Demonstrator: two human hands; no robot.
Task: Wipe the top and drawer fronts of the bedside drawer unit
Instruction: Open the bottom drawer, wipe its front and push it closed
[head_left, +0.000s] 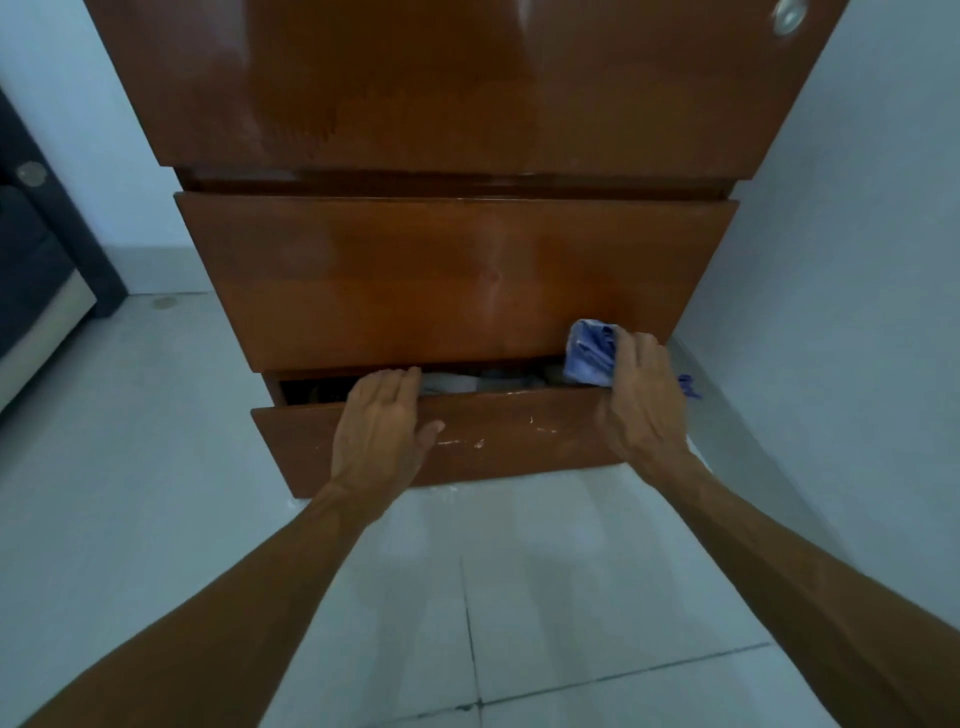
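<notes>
Drawer unit (467, 223) of glossy reddish-brown wood, seen in your head view from above and in front, standing on a pale tiled floor (571, 597) with its right side near a pale wall (857, 234). Your left grip (382, 421) grasps the bottom drawer (519, 436): the fingers (400, 376) are hooked over the top edge of its front into the gap behind, and the thumb lies on the outer face. That drawer stands slightly pulled out, and greyish fabric (452, 382) shows in the opening. Your right grip (647, 400) is closed around a bunched blue cloth (592, 353) and holds it against the lower right corner of the middle drawer front (457, 280), just above the open gap. A small tail of the cloth shows past the outer side of the hand. White scuff marks (467, 442) streak the bottom drawer's face between your two grips. Above the middle drawer front lies a dark recessed strip (457, 182), and above that a broad shiny panel (467, 78). You cannot tell from this angle whether that panel is the unit's top or another drawer front. A small round silvery object (788, 15) sits at its far right corner, too blurred to identify. At the left edge of the view, well apart from the unit, stands dark upholstered furniture (31, 249) with a light-coloured base.
</notes>
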